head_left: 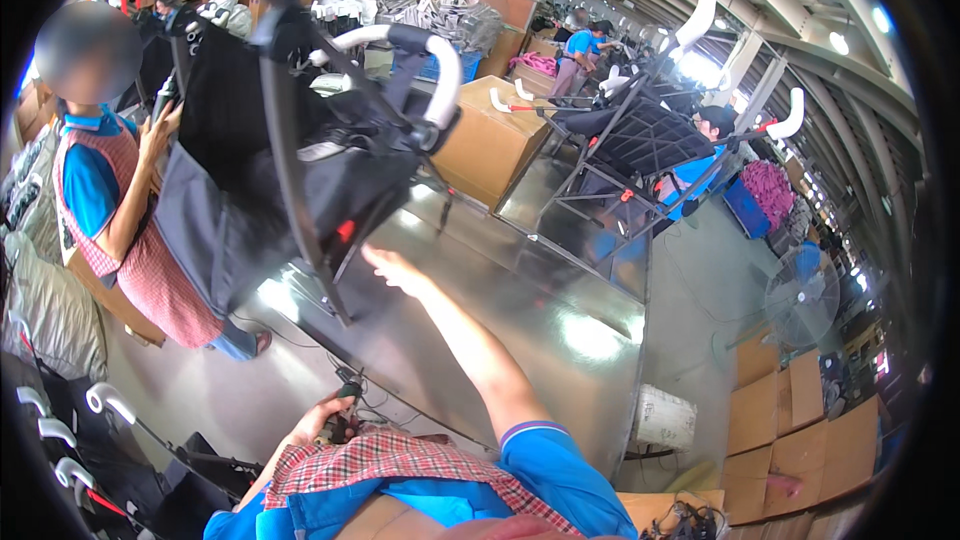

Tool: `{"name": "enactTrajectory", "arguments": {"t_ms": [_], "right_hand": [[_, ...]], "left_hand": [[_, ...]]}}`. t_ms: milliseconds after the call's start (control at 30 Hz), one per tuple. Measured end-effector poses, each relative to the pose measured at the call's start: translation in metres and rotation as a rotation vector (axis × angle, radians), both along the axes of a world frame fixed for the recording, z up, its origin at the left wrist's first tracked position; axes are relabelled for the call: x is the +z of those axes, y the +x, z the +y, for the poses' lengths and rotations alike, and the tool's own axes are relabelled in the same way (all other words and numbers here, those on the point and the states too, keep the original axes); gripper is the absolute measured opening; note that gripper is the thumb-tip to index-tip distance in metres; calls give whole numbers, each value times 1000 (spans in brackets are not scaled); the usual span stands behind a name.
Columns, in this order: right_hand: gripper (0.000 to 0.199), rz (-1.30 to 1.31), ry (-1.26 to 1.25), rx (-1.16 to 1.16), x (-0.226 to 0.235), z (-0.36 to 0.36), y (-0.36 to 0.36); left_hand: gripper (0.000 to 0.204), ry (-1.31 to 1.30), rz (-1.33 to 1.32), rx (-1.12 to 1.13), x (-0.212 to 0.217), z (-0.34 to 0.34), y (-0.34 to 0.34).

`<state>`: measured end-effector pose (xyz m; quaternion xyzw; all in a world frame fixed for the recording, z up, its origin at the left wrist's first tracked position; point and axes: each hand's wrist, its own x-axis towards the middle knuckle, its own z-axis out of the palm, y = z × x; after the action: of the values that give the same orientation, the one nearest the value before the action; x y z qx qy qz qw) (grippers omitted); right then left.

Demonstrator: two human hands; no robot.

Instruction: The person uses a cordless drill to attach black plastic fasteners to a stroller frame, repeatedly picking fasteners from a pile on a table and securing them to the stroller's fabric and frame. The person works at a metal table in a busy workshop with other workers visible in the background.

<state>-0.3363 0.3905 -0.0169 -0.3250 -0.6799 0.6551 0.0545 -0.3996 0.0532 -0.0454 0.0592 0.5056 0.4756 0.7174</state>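
Observation:
My left hand [318,420] is wrapped round a dark corded electric screwdriver [345,395], held low near my checked apron. Forward over the metal worktable [470,340], my right hand [394,270] reaches out with its fingers stretched, beside the lower frame of a stroller [285,180]. I cannot tell whether the fingertips touch it. That stroller has black fabric, dark tubes, a red part low on the frame and a curved white handle [445,80]. At its left side a co-worker [105,190] in a blue shirt and checked apron holds a tool up against it.
A second stroller frame [640,140] stands on the table's far right, a person in a cap [712,125] behind it. A cardboard box [490,140] sits between the strollers. Folded strollers [110,430] crowd the lower left. A fan [802,290] and cartons [800,430] are at right.

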Motion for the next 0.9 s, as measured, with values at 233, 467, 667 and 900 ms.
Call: {"name": "enactTrajectory", "arguments": {"t_ms": [233, 467, 667, 900], "right_hand": [[66, -29, 402, -27, -112, 17, 84], [60, -185, 420, -618, -166, 92, 298], [68, -147, 312, -864, -178, 197, 411], [88, -122, 920, -1369, -94, 430, 493]], "left_hand": [[53, -11, 18, -235, -6, 53, 1], [91, -225, -56, -283, -23, 129, 48], [96, -334, -49, -268, -79, 173, 73], [36, -355, 220, -411, -165, 156, 81]]}}
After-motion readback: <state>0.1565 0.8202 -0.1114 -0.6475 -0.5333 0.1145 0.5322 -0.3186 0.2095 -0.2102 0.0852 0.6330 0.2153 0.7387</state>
